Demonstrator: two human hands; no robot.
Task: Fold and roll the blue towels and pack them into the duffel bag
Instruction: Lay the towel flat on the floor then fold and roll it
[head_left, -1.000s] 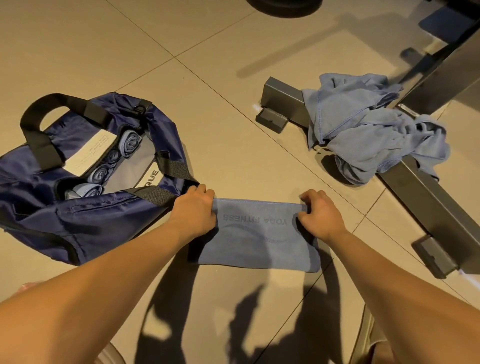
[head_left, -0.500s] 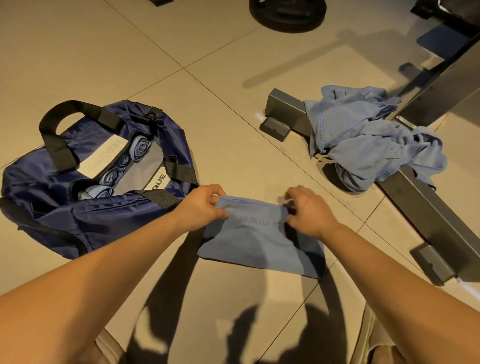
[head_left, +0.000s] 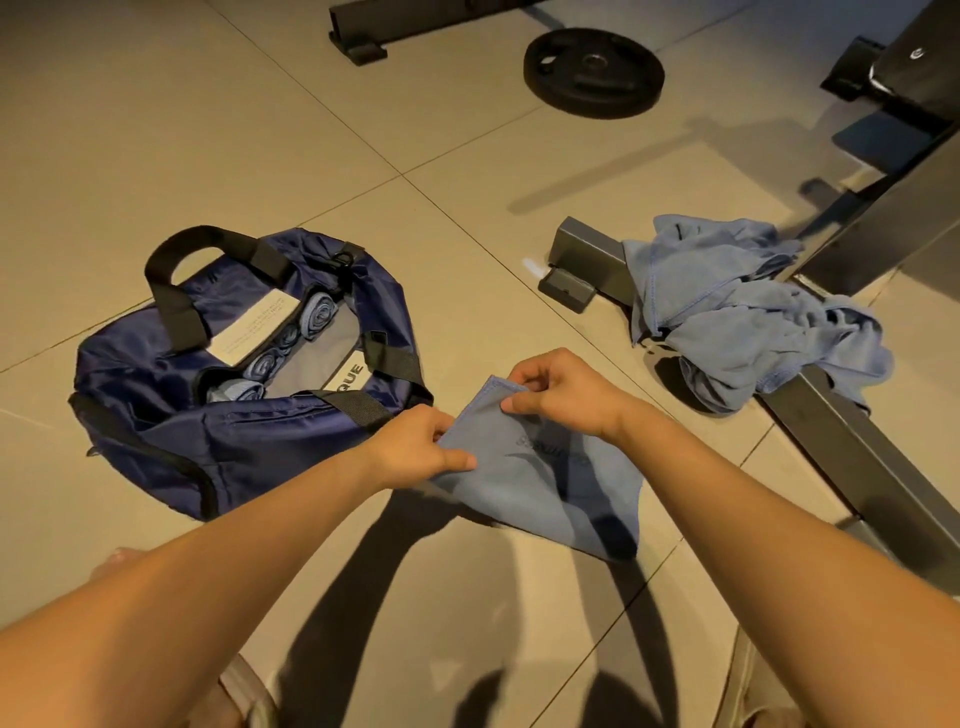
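Grips: left grip (head_left: 415, 447) and right grip (head_left: 561, 395) both pinch one towel (head_left: 545, 488), close together above the floor (head_left: 156, 130).
Left grip: thumb lies on top of the towel's left edge with the fingers curled beneath it, clenched on the cloth.
Right grip: thumb and fingers nip the far corner of the towel, the other fingers curled in.
Towel: blue and folded, raised at its far end between the two grips; its near corner hangs down to the right towards the floor, and whether it touches cannot be told. Dark lettering shows on its face, too blurred to read.
Bag (head_left: 208, 441): navy duffel on the floor just left of the left grip, mouth open, black handle (head_left: 171, 280) arching over its far side.
Rolls (head_left: 319, 317): several rolled blue towels lie in a row inside the bag, beside a pale card (head_left: 254, 327).
Heap (head_left: 737, 312): more blue towels, crumpled, draped over a grey metal frame (head_left: 857, 467) to the right of the grips, well apart from the bag.
Plate (head_left: 594, 70): black weight disc flat on the floor, far beyond the heap.
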